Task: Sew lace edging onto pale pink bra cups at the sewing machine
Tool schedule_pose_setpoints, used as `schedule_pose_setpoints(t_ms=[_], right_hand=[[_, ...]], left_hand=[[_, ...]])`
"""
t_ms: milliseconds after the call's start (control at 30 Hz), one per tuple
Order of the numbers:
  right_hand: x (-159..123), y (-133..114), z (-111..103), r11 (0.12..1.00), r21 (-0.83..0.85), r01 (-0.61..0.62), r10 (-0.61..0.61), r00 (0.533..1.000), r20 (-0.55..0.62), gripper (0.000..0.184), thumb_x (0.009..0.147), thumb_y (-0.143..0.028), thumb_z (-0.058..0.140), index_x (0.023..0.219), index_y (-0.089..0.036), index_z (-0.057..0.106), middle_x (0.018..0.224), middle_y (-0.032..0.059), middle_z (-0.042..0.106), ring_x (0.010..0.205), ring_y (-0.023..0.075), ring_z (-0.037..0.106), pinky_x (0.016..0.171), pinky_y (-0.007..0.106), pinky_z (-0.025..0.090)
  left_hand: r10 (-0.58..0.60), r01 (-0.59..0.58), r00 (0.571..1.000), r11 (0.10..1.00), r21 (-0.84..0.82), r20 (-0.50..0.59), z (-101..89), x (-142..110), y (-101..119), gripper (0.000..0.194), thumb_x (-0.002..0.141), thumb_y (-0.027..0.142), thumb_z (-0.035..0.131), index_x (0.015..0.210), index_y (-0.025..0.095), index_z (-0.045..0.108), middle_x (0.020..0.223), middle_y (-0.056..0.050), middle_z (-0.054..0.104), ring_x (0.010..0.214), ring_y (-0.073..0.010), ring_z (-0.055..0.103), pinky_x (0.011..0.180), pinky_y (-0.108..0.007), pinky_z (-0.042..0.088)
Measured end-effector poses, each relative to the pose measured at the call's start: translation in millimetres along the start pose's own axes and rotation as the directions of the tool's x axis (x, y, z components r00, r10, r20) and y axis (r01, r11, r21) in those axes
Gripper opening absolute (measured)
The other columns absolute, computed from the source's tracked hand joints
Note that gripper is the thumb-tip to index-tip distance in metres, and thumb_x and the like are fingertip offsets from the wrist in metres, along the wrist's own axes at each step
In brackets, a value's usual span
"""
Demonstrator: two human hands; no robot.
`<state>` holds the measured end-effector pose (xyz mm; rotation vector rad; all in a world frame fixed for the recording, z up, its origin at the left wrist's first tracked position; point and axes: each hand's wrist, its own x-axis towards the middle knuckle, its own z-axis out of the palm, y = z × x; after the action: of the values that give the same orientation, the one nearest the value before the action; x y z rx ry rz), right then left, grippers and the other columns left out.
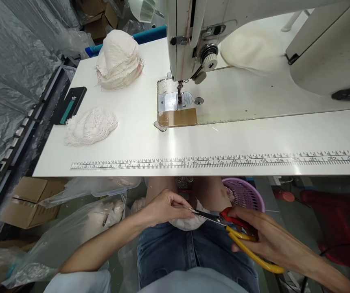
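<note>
Head view: L hand (170, 208) – thumb + index closed in a pinch on the cloth (189, 224), fingertips right at the blade tips. R hand (252, 228) wrapped round the handles of the scissors (217, 219), one red, one yellow; blades point toward L hand, look near closed, exact gap too small to tell. Cloth is white, in the lap, below the front edge of the table (132, 140); scissors held just over it.

On table: sewing m/c (205, 24) w/ needle area approx. centre, stack (118, 61) of off-white pcs at far L, lace pc (91, 127) nearer, black case (73, 101) beside it at L edge. Printed ruler (217, 162) along front edge. Under table: purple basket (256, 199) to R of the legs, cardboard box (31, 201) far L.
</note>
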<state>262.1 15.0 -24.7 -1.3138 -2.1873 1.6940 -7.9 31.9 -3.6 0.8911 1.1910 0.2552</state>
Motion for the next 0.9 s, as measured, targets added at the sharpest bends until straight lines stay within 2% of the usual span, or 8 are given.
schedule_pose_setpoints(t_ms=[167,333,500,667,900], right_hand=[[2,-1,1,0.997,-0.066,0.028,-0.029,1.000,-0.006,0.030,0.080,-0.039,0.061,0.104,-0.022,0.055,0.086,0.0032,0.066,0.064,0.0173,0.061,0.054,0.023,0.044],[2,0,6,0.994,-0.097,0.047,-0.047,0.999,0.001,0.024,0.084,-0.040,0.056,0.098,-0.021,0.054,0.071,0.0000,0.062,0.053,0.0126,0.054,0.047,0.021,0.037],[1,7,13,0.976,-0.206,0.075,-0.090,0.994,-0.065,0.025,0.080,-0.045,0.059,0.085,-0.021,0.054,0.062,-0.0025,0.056,0.050,0.0116,0.048,0.046,0.021,0.034],[2,11,15,0.962,-0.259,0.080,-0.122,0.982,-0.148,0.030,0.076,-0.046,0.064,0.091,-0.021,0.057,0.060,-0.0031,0.057,0.045,0.0108,0.047,0.043,0.021,0.032],[3,7,13,0.942,-0.321,0.092,-0.144,0.980,-0.141,0.031,0.076,-0.048,0.063,0.089,-0.020,0.056,0.061,-0.0022,0.058,0.045,0.0117,0.050,0.043,0.021,0.033]], left_hand=[[0.012,-0.012,1.000,0.999,-0.043,-0.016,0.6,0,-2,0.028,0.060,0.035,0.077,0.076,0.013,0.074,0.064,-0.003,0.067,0.057,-0.0096,0.053,0.056,-0.021,0.039],[-0.012,0.010,1.000,0.994,-0.110,-0.014,0.2,1,-3,0.028,0.059,0.037,0.078,0.074,0.013,0.074,0.066,-0.004,0.068,0.058,-0.0101,0.054,0.057,-0.021,0.040],[-0.008,0.008,1.000,0.993,-0.114,-0.002,-1.8,1,-5,0.031,0.058,0.039,0.078,0.075,0.014,0.074,0.066,-0.004,0.068,0.058,-0.0101,0.055,0.057,-0.022,0.040],[-0.021,0.019,1.000,0.994,-0.111,-0.013,-1.5,1,-6,0.034,0.056,0.043,0.078,0.074,0.014,0.074,0.063,-0.003,0.066,0.057,-0.0107,0.054,0.057,-0.023,0.040],[-0.013,0.011,1.000,0.994,-0.110,-0.012,-0.8,1,-3,0.032,0.057,0.040,0.078,0.074,0.013,0.074,0.062,-0.003,0.065,0.055,-0.0088,0.051,0.055,-0.021,0.038]])
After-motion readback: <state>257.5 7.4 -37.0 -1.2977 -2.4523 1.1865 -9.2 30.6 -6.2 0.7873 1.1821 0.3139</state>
